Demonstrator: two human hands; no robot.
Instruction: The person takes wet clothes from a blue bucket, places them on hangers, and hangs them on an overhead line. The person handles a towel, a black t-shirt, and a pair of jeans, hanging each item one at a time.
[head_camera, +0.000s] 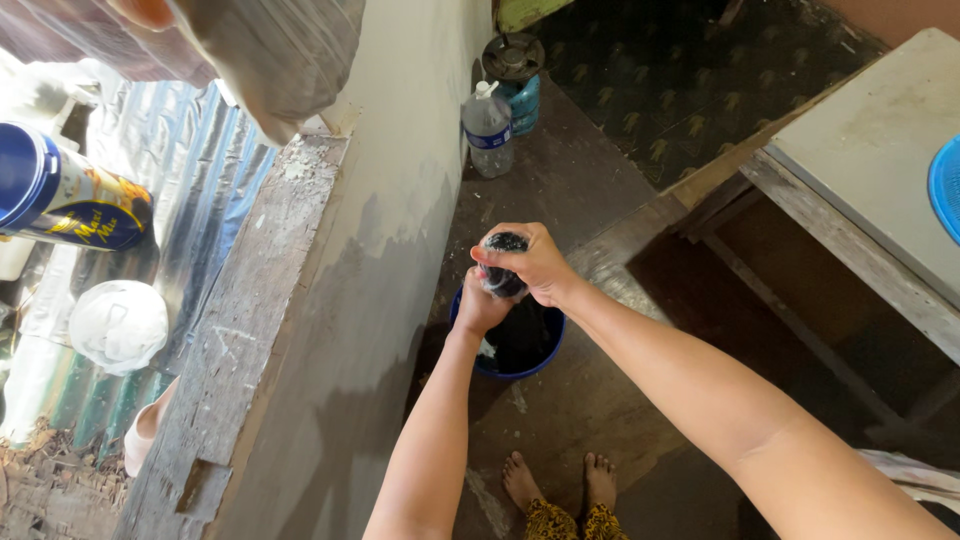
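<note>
A small dark, wet-looking bundle (503, 266), glossy as if wrapped in clear plastic, is held up between both hands directly above a blue bucket (512, 340) that stands on the floor. What the bundle is made of cannot be told.

The work looks to be in its middle, as a judgement: the bundle is lifted clear of the bucket and squeezed or wrung over it, not yet set down anywhere. The bucket's inside shows dark, with a pale patch at its left side.

The right hand (535, 265) wraps over the top and right side of the bundle, fingers curled shut around it with the fingertips pressing on its left edge. The left hand (480, 308) grips from below, closed on the bundle's lower end, so the bundle sits between the two palms and only its dark upper face and middle show.

Further out, the person's bare feet (560, 480) stand just behind the bucket. A plastic water bottle (488, 130) stands on the floor well beyond it, near a small gas burner (514, 60). A grey wall ledge (330, 300) runs along the left, and a worn table (870, 160) stands at the right.
</note>
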